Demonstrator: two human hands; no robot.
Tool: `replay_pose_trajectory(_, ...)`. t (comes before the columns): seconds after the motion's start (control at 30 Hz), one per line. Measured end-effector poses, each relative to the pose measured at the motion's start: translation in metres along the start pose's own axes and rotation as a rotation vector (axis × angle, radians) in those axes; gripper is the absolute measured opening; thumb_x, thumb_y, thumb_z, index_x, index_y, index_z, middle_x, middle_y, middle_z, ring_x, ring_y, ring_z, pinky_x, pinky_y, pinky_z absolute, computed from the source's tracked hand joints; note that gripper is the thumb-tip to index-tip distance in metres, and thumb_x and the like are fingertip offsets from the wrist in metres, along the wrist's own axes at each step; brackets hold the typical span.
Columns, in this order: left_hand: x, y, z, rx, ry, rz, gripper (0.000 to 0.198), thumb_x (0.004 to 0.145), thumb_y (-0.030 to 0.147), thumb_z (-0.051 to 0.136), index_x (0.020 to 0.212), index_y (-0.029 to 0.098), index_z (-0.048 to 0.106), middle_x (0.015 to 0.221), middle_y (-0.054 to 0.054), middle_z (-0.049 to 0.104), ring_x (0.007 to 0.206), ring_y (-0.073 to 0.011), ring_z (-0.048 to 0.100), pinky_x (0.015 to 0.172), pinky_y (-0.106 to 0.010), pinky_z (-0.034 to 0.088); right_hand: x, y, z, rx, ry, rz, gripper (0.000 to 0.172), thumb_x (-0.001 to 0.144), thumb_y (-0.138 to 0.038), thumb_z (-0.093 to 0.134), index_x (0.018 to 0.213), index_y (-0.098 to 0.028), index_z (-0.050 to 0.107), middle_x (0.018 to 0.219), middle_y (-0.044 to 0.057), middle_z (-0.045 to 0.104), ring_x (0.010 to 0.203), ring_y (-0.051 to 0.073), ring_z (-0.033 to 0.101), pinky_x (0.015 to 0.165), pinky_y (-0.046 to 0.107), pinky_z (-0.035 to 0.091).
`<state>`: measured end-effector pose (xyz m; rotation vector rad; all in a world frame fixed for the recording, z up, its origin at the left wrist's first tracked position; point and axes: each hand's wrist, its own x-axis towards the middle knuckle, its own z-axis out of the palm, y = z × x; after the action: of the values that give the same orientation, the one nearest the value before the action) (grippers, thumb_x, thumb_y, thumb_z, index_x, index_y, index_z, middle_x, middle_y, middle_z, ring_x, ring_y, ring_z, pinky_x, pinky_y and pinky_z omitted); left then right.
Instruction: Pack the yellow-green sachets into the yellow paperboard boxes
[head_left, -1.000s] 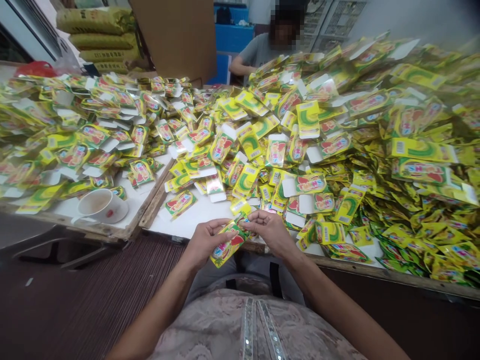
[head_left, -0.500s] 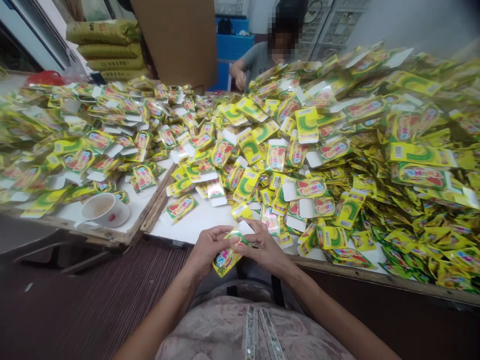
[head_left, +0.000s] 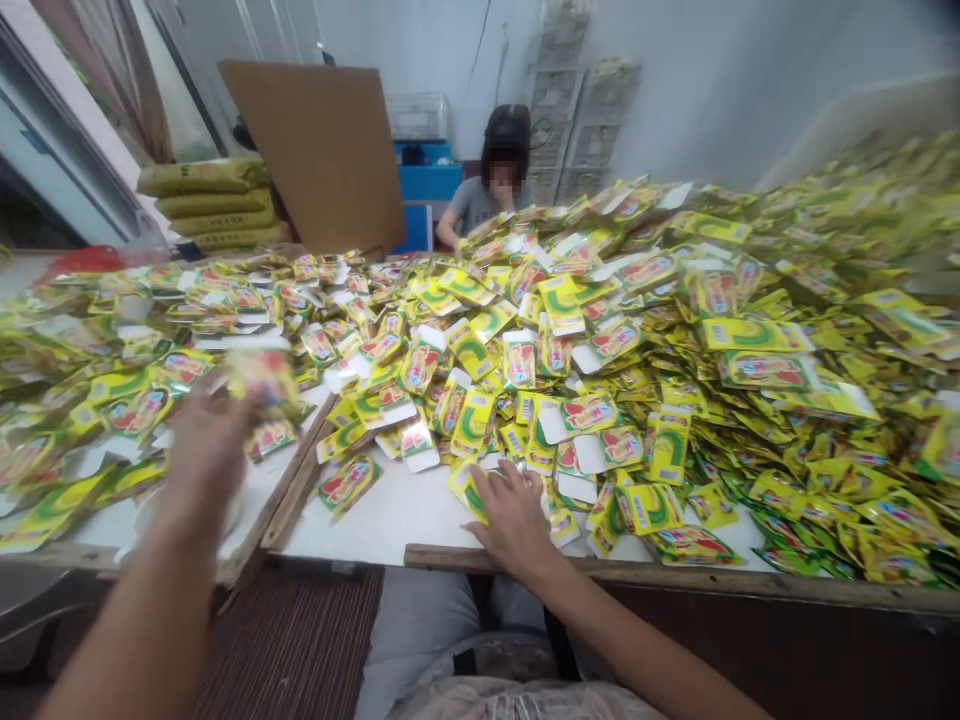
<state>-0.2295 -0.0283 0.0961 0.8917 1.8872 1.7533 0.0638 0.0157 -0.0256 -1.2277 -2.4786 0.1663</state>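
My left hand (head_left: pixel 210 440), smeared by motion, is raised over the left table and grips a small printed carton (head_left: pixel 264 380), also blurred. At the front of the right table, my right hand (head_left: pixel 514 515) has its thumb and fingers around a yellow carton (head_left: pixel 460 484) lying near the edge. Part of that carton is hidden under the fingers. Just beyond it spreads a pile of similar yellow-green cartons (head_left: pixel 472 420), several with white end flaps open. To the right lie many small yellow sachets (head_left: pixel 817 500).
A wooden strip (head_left: pixel 296 480) divides the two white tabletops, and another rail (head_left: pixel 675 583) runs along the front edge. My left forearm mostly covers a white cup (head_left: pixel 144 512). Across the table sits a co-worker (head_left: pixel 484 210). Behind stand a cardboard sheet (head_left: pixel 322 160) and stacked yellow sacks (head_left: pixel 210 205).
My hands have parted from the carton they held together. The left has carried a carton up and left; the right has moved forward onto a yellow carton. The view has tilted up.
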Motion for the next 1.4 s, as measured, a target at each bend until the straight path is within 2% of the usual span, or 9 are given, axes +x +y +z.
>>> replay_pose_trajectory(0.07,0.016,0.028,-0.004,0.176,0.285,0.215,0.076,0.070,0.047,0.067,0.135,0.028,0.033,0.136,0.002,0.050,0.119,-0.0264,0.049,0.087,-0.034,0.044,0.000,0.000,0.003,-0.005,-0.021,-0.006,0.061,0.072,-0.024,0.065,0.129,-0.016,0.043,0.103,0.014,0.064,0.108,0.033,0.046,0.089,0.049,0.028)
replay_pose_trajectory(0.13,0.008,0.039,0.010,0.369,0.321,0.298,0.082,0.068,0.047,0.068,0.137,0.029,0.029,0.144,0.000,0.041,0.125,-0.0300,0.043,0.095,-0.040,0.041,0.000,0.001,0.001,0.049,0.018,-0.032,0.061,0.072,-0.018,0.060,0.130,-0.016,0.041,0.108,0.013,0.062,0.108,0.030,0.045,0.090,0.047,0.029)
replay_pose_trajectory(0.33,-0.072,-0.031,0.099,0.204,-0.758,-0.064,0.055,0.055,0.043,0.076,0.103,0.018,0.067,0.100,-0.010,0.070,0.097,-0.0312,0.063,0.083,-0.041,0.050,-0.001,0.001,-0.038,0.026,0.075,-0.313,0.053,0.078,-0.005,0.045,0.129,-0.019,0.041,0.124,0.007,0.056,0.123,0.023,0.037,0.097,0.040,0.026)
replay_pose_trajectory(0.4,-0.089,-0.057,0.120,0.063,-0.906,-0.135,0.043,0.057,0.040,0.075,0.094,0.018,0.070,0.096,-0.009,0.071,0.098,-0.0294,0.063,0.083,-0.036,0.050,-0.001,0.009,-0.053,-0.003,0.043,-0.370,0.046,0.082,-0.010,0.046,0.127,-0.020,0.043,0.127,0.006,0.055,0.124,0.022,0.036,0.098,0.040,0.026)
replay_pose_trajectory(0.53,-0.096,-0.088,0.127,0.149,-0.764,-0.193,0.033,0.053,0.041,0.076,0.077,0.019,0.068,0.081,-0.004,0.072,0.088,-0.0292,0.065,0.072,-0.033,0.051,0.001,0.071,-0.085,-0.037,0.142,-0.259,0.035,0.082,-0.016,0.047,0.117,-0.017,0.054,0.122,0.010,0.059,0.115,0.023,0.047,0.096,0.038,0.032)
replay_pose_trajectory(0.63,-0.098,-0.089,0.122,0.180,-0.697,-0.203,0.038,0.051,0.043,0.077,0.079,0.020,0.064,0.081,-0.004,0.071,0.089,-0.0295,0.064,0.071,-0.032,0.051,0.003,0.145,-0.114,-0.237,0.279,0.119,0.047,0.076,0.000,0.038,0.116,-0.015,0.057,0.114,0.012,0.063,0.105,0.025,0.053,0.087,0.040,0.037)
replay_pose_trajectory(0.83,-0.125,-0.048,0.140,-0.151,-0.751,-0.384,0.044,0.061,0.045,0.074,0.092,0.020,0.056,0.099,-0.008,0.070,0.092,-0.0261,0.065,0.074,-0.032,0.052,0.004,0.235,-0.150,-0.551,0.020,0.206,0.046,0.079,0.000,0.038,0.115,-0.019,0.059,0.127,0.011,0.057,0.113,0.029,0.047,0.082,0.043,0.032)
replay_pose_trajectory(1.13,-0.146,-0.070,0.175,-0.229,-0.777,-0.378,0.037,0.062,0.037,0.076,0.089,0.016,0.062,0.094,-0.007,0.071,0.091,-0.0237,0.064,0.080,-0.031,0.050,-0.009,0.190,-0.140,0.109,0.521,0.452,0.028,0.085,-0.034,0.049,0.094,-0.015,0.066,0.089,0.012,0.070,0.082,0.025,0.061,0.074,0.036,0.044)
replay_pose_trajectory(1.4,-0.150,-0.061,0.172,-0.556,-0.700,-0.640,0.049,0.062,0.033,0.077,0.106,0.021,0.059,0.098,-0.004,0.070,0.083,-0.0194,0.066,0.074,-0.028,0.052,-0.041,0.085,-0.081,1.376,0.184,0.428,0.031,0.075,-0.042,0.065,0.096,-0.020,0.065,0.088,0.003,0.069,0.081,0.017,0.063,0.076,0.032,0.051)
